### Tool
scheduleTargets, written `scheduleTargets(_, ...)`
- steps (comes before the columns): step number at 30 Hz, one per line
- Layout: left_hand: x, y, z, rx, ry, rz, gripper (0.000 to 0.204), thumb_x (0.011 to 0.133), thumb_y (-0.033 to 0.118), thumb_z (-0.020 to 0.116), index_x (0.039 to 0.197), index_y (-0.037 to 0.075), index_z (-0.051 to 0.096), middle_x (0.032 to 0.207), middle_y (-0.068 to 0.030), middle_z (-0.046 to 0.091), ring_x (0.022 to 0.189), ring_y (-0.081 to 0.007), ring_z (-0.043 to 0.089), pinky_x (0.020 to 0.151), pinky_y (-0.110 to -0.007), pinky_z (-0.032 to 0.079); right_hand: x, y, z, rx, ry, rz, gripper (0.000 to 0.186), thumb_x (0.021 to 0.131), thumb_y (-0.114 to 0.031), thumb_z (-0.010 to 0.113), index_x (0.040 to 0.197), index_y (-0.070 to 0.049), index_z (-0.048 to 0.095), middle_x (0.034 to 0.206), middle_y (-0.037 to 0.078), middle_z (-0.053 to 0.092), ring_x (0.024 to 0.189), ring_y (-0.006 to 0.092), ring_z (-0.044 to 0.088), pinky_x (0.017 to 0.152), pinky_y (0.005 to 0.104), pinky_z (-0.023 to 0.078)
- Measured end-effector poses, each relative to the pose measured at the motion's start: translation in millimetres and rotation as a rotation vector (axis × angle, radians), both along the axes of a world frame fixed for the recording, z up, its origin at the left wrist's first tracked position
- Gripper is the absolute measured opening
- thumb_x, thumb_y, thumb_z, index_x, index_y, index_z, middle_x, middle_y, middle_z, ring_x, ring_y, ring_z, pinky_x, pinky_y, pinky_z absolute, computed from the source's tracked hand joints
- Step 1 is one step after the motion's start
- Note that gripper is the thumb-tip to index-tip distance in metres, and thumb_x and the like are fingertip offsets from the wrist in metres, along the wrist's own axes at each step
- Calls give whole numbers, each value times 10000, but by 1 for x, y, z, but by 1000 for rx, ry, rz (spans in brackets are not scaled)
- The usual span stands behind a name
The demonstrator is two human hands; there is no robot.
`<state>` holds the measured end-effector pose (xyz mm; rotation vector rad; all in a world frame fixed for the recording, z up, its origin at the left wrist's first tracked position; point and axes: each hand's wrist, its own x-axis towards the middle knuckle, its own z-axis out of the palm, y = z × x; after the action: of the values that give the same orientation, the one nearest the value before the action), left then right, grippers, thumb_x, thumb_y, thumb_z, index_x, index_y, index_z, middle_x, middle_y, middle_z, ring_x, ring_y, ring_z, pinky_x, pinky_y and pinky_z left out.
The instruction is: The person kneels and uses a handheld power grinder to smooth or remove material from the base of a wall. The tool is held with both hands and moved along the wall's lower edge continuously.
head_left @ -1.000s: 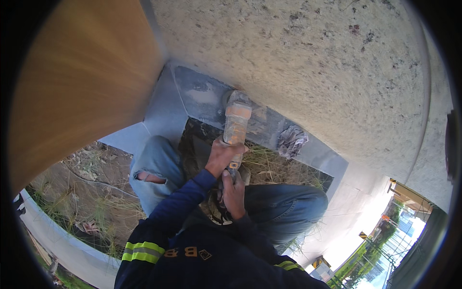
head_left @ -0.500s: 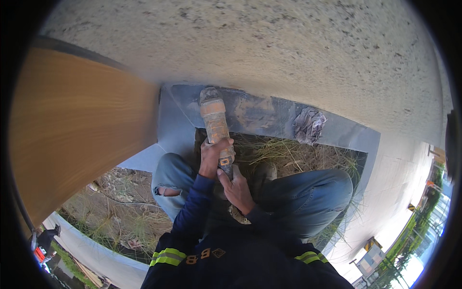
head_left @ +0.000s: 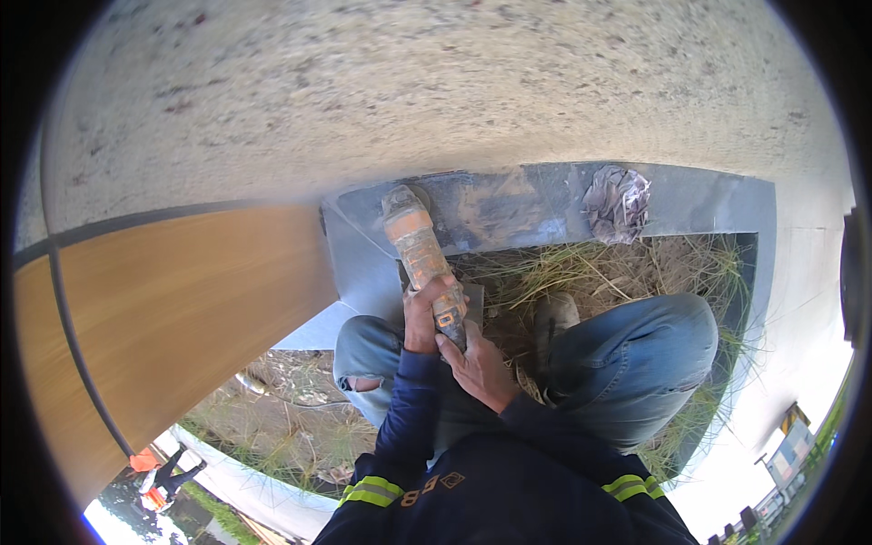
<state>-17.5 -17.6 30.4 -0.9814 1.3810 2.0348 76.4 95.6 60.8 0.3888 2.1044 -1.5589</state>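
Observation:
A dusty orange-and-grey angle grinder points away from me, its head over the dark grey stone ledge close to the wall's foot. Part of its disc shows beside the head; contact with the stone is hard to make out. My left hand wraps around the grinder's body. Lower down, my right hand grips the rear end, its thumb along the handle. Dried pale smears mark the ledge to the right of the tool. Further right on that ledge sits a crumpled greyish wad, perhaps paper or plastic.
A speckled stone wall rises beyond the ledge. On the left stands a wood-grained panel. My bent knees flank the tool, above soil with dry grass. A person in orange is far off at lower left.
My view has turned, so the whole scene sits differently in the picture. The grinder's head is slightly back from the wall, with more of its disc visible. Both hands keep their grip.

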Motion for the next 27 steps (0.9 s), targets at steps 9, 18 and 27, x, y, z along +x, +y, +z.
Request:
scheduleTargets(9, -1, 12, 0, 5, 2, 4, 344, 853, 218, 786, 1071, -15, 657, 827, -123, 692, 652, -248, 724, 559, -352, 584, 4, 1, -4, -25, 68, -142, 468, 1046, -397, 667, 1199, 24, 535, 798, 289, 693, 728, 491, 695, 635, 558, 530)
scheduleTargets(18, -2, 13, 4, -40, 8, -32, 342, 840, 185, 794, 1083, -18, 663, 825, -119, 692, 655, -245, 722, 561, -356, 581, 9, 1, -7, -103, -64, -122, 496, 1053, -362, 673, 1303, 43, 529, 936, 304, 703, 870, 504, 701, 737, 541, 539)
scheduleTargets(27, -1, -3, -3, -76, 20, -103, 456, 820, 260, 798, 1139, -33, 655, 875, -151, 700, 687, -267, 730, 609, -375, 610, 15, -17, -19, -162, 12, -158, 444, 1052, -329, 672, 1276, 24, 522, 933, 258, 695, 838, 457, 707, 716, 516, 538)
